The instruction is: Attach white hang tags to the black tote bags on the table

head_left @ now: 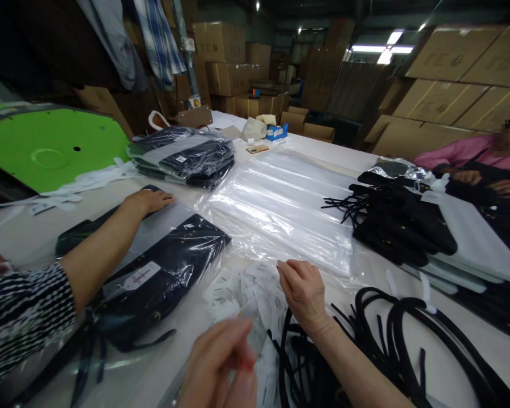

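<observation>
So the thing right by both hands is a loose heap of white paper slips (pixel 261 283), crumpled-looking, with small dark print marks on them. It's just left of the right hand (pixel 304 292) and just beyond the left hand (pixel 221 362). Way too many overlapping slips to count, sorry.

Left hand is blurry with its fingers curled in; can't tell if it's gripping anything. Right hand has its fingers bent and close together, back of the hand up, and I can't tell whether it's pinching a slip either. Black straps and cords (pixel 301 362) lie right below the right hand, with more loops to its right.

Rough count of the rest: one spread of clear plastic sheets (pixel 280 204) beyond the right hand, and one dark bag in clear wrap (pixel 191 238) past the left hand, with one white tag (pixel 141 276) and one co-worker's hand (pixel 151 199) resting on it. One stack of wrapped bags (pixel 182 158) further out, and one pile of black bags (pixel 403 226) off to the right hand's right. One phone (pixel 257 148), far beyond both hands.
</observation>
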`<action>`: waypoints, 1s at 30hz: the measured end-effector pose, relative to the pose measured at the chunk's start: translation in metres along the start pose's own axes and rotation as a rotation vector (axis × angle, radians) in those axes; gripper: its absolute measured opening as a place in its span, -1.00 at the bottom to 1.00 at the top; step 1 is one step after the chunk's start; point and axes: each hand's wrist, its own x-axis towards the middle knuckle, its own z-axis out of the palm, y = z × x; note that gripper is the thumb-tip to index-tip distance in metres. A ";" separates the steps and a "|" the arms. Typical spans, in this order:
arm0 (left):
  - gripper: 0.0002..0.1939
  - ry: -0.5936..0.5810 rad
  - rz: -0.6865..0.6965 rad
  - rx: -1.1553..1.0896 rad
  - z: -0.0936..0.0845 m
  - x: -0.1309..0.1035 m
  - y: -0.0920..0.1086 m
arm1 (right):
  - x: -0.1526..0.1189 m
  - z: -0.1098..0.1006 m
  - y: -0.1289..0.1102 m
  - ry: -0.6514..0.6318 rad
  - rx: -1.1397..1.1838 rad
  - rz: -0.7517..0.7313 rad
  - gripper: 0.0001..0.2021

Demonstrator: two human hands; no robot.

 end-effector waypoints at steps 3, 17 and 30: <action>-0.63 -0.159 0.190 -0.150 0.042 -0.109 -0.010 | 0.001 -0.022 -0.003 0.067 -0.035 -0.108 -0.84; -0.77 -0.226 0.416 -0.136 0.101 -0.158 -0.046 | -0.045 -0.049 -0.006 0.053 -0.060 -0.139 -0.87; -0.80 -0.318 0.105 -0.380 0.091 -0.161 -0.046 | -0.045 -0.018 -0.006 -0.037 -0.120 -0.102 -0.86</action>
